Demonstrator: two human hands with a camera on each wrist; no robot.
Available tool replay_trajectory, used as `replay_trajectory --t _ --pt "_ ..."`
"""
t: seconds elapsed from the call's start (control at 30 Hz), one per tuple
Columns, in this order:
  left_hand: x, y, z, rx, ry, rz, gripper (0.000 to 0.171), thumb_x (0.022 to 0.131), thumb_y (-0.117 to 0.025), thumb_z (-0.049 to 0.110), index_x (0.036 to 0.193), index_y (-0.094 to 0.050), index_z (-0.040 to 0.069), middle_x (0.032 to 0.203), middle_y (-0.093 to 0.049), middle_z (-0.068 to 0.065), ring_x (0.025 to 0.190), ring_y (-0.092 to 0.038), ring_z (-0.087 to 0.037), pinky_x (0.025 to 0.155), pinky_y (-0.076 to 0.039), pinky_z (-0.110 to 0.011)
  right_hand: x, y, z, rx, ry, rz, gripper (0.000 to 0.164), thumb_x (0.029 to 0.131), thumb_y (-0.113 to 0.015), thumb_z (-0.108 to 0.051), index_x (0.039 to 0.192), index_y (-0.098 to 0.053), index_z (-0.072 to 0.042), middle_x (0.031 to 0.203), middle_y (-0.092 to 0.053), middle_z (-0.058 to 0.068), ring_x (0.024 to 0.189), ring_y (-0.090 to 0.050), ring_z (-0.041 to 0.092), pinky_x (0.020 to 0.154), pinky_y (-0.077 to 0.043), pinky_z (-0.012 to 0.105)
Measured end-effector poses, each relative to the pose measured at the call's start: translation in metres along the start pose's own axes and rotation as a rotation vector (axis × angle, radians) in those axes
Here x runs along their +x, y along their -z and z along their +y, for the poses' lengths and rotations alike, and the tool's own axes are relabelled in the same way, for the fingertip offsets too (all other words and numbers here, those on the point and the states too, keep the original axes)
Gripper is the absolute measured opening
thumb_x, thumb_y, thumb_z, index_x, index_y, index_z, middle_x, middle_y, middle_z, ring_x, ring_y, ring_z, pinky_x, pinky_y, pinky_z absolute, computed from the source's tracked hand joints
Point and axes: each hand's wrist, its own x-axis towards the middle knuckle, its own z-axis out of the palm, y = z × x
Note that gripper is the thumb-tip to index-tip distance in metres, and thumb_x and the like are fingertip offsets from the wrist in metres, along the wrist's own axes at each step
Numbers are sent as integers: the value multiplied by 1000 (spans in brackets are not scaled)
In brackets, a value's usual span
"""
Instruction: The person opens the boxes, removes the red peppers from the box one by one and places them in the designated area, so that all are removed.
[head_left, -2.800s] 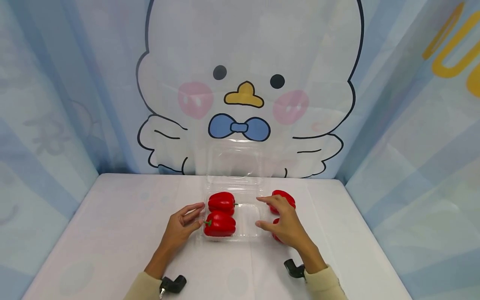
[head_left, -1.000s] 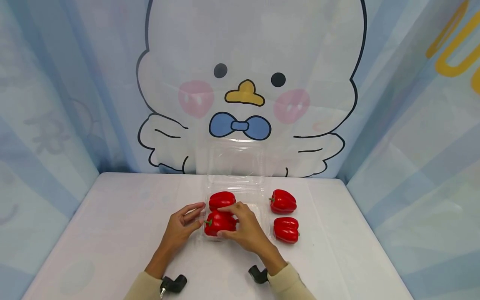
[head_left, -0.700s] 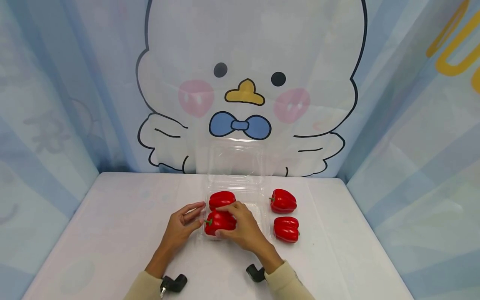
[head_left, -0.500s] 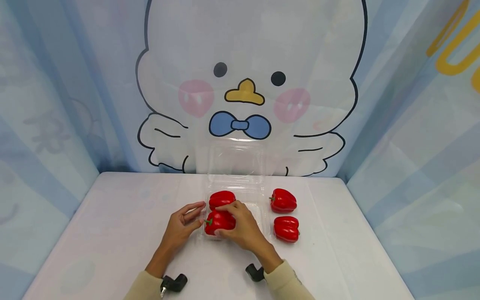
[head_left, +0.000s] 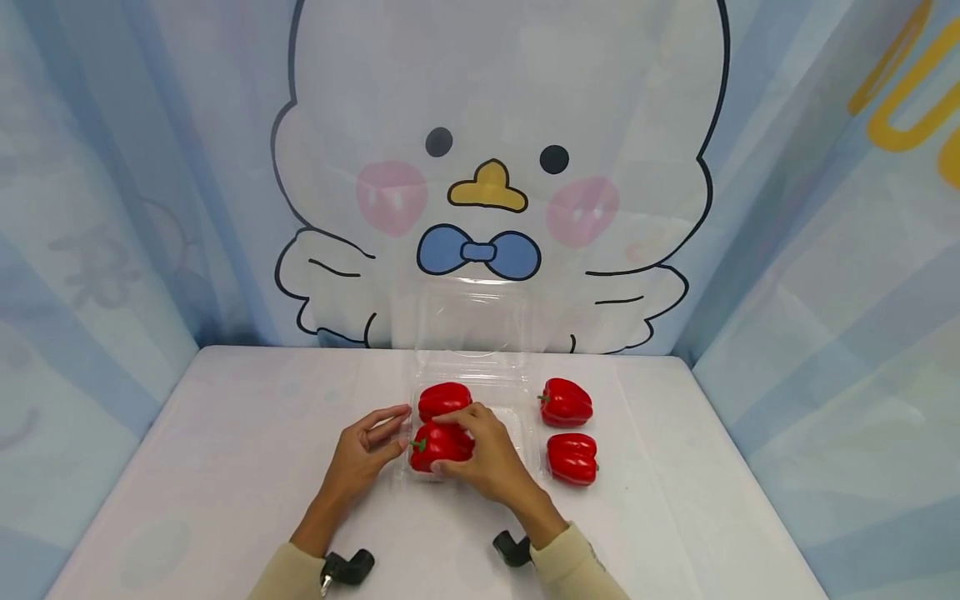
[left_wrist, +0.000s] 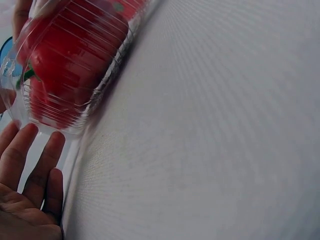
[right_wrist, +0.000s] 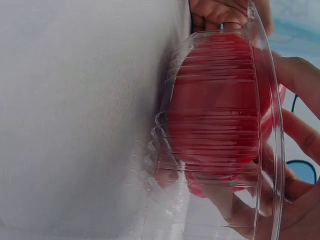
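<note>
A clear plastic clamshell container (head_left: 513, 421) lies unlatched, its lid (head_left: 472, 321) raised at the back. Two red bell peppers fill its left side: a rear pepper (head_left: 442, 400) and a front pepper (head_left: 433, 448) with its green stem pointing left. My right hand (head_left: 491, 454) holds the front pepper from the right, thumb on the near side and fingers over the far side. At the container's left wall, my left hand (head_left: 360, 450) touches the plastic with loosely extended fingers. The left wrist view shows its fingertips (left_wrist: 31, 129) against the ribbed wall.
Two more red bell peppers sit on the white table (head_left: 675, 517) right of the container, a farther pepper (head_left: 566, 403) and a nearer pepper (head_left: 572, 459). A printed curtain (head_left: 480, 108) hangs behind. Black wrist mounts (head_left: 348, 568) extend from both sleeves.
Since the earliest frame, my right hand has moved left from above the loose peppers to the front pepper in the container and gripped it. My left hand stays at the left wall.
</note>
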Motion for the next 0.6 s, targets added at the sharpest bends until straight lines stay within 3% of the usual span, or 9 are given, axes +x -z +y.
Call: replay_trajectory --t 0.6 --pt "-1 0 0 -11 -22 -6 51 98 -77 15 147 -62 14 153 -62 -8 144 -59 -29 106 -56 -26 -1 8 4 55 35 -4 60 83 -93 -28 138 -69 -31 130 -64 -2 126 -60 18 100 -63 38"
